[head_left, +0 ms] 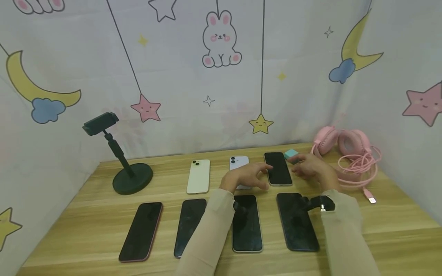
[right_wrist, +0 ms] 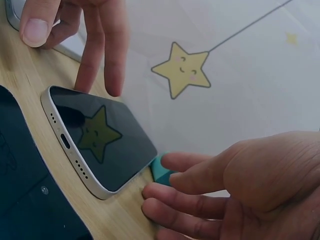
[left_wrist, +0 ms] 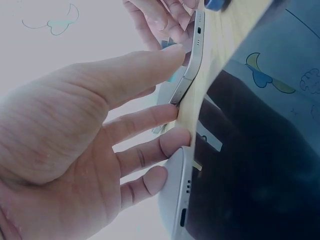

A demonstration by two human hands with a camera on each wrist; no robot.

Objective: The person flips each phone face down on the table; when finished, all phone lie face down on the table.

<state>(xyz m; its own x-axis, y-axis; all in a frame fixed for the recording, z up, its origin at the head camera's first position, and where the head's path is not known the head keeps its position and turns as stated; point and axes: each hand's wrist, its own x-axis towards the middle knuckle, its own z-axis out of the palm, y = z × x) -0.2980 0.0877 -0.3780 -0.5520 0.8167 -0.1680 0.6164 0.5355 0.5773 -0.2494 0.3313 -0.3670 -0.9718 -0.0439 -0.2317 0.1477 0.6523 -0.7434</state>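
Observation:
My left hand (head_left: 246, 176) is above the white phone (head_left: 239, 161), which lies camera side up. Its fingers reach toward the left edge of a phone with a dark screen (head_left: 279, 170), lying face up in the back row. On that phone's other side is my right hand (head_left: 312, 168), fingers loosely bent with nothing between them. A small teal block (head_left: 291, 154) sits beside the phone, partly behind the right fingertips. In the right wrist view the dark-screened phone (right_wrist: 100, 140) lies between both hands, its charging port facing the table's near side.
Several face-up phones form the front row, among them a dark phone (head_left: 297, 226) under my right wrist. A cream phone (head_left: 198, 178) lies at back left, near a black stand (head_left: 132, 179). Pink headphones (head_left: 352, 142) with a coiled cable stand at back right, before a patterned curtain (head_left: 179, 61).

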